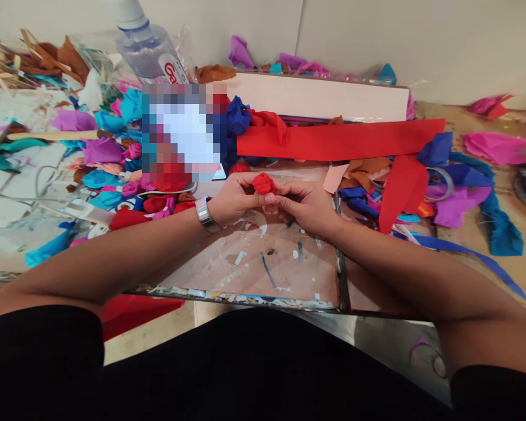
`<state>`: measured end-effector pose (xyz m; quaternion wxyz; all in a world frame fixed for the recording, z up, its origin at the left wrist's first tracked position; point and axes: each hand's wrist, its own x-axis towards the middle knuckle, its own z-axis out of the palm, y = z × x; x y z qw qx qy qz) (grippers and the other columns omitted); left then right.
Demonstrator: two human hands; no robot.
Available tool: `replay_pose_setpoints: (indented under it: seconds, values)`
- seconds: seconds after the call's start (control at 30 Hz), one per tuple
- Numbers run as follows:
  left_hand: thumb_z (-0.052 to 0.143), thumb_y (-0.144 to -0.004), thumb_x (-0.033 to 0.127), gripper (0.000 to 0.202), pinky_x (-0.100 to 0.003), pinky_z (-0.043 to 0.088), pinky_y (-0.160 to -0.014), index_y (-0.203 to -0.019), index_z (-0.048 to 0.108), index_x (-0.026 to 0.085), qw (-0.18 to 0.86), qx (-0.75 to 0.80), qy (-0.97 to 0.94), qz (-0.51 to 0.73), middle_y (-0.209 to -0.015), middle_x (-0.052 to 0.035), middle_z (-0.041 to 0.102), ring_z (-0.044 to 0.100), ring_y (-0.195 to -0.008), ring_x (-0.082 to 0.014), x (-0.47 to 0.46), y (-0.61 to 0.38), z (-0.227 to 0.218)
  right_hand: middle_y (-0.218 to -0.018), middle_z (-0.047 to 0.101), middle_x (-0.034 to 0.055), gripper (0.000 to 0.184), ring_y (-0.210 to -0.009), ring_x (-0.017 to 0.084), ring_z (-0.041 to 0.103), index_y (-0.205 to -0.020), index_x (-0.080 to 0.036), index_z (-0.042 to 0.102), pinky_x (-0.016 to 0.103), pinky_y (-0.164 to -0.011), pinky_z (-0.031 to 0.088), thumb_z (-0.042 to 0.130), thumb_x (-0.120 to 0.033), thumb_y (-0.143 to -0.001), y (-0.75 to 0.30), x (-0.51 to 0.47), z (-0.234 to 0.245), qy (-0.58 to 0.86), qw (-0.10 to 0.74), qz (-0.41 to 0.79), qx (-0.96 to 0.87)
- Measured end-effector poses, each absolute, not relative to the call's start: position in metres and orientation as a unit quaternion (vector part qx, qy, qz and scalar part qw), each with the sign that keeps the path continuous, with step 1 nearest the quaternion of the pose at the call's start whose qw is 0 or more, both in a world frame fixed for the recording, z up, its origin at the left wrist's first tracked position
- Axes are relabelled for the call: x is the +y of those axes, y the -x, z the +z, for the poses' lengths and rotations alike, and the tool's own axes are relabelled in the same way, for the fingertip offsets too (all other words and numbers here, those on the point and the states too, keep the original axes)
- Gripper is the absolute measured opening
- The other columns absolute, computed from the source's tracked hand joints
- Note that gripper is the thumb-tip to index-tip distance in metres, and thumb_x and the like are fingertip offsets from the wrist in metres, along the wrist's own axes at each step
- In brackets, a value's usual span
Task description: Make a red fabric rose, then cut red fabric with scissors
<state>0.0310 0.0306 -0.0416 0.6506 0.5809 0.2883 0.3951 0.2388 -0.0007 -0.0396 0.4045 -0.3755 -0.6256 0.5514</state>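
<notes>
A small rolled red paper rose (263, 184) is held over the middle of the worktable (289, 263). My left hand (236, 199), with a metal watch on its wrist, is closed round the rose, thumb below and fingers behind. From the other side my right hand (309, 204) pinches at the rose's lower right edge, its fingertips meeting my left thumb. The underside of the rose is hidden by the fingers. Just beyond the hands lies a long red crepe paper strip (333, 143), with another red strip (405, 190) slanting down at the right.
Blue, purple and pink paper pieces (105, 149) heap up on the left. A plastic bottle (146, 47) stands behind a blurred-out bright screen (186, 134). A white cable (175, 190) runs leftward. At right lie a tape roll (442, 181) and more paper scraps (499, 146).
</notes>
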Motion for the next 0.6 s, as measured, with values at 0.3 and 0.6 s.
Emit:
replay_pose_setpoints:
  seconds: [0.3,0.6]
  values:
    - [0.099,-0.068,0.057,0.049,-0.024,0.052,-0.058,-0.082,0.077,0.016,0.534,0.315,-0.663,0.42,-0.075,-0.0041,0.073,0.063,-0.064,-0.013,0.019,-0.038,-0.039,-0.127,0.063,0.0069,0.058,-0.097,0.02,0.062,-0.131,-0.029,0.069,0.035,-0.09,0.056,0.086,-0.061,-0.086,-0.247,0.0,-0.031,0.353,0.48,0.394,-0.701]
    - [0.096,-0.073,0.057,0.048,-0.021,0.048,-0.053,-0.085,0.081,0.014,0.495,0.358,-0.676,0.412,-0.072,-0.0042,0.074,0.061,-0.061,-0.0116,0.016,-0.037,-0.039,-0.115,0.068,0.0067,0.043,-0.109,0.024,0.066,-0.124,-0.027,0.077,0.039,-0.098,0.057,0.082,-0.056,-0.092,-0.249,0.008,-0.04,0.329,0.469,0.407,-0.711]
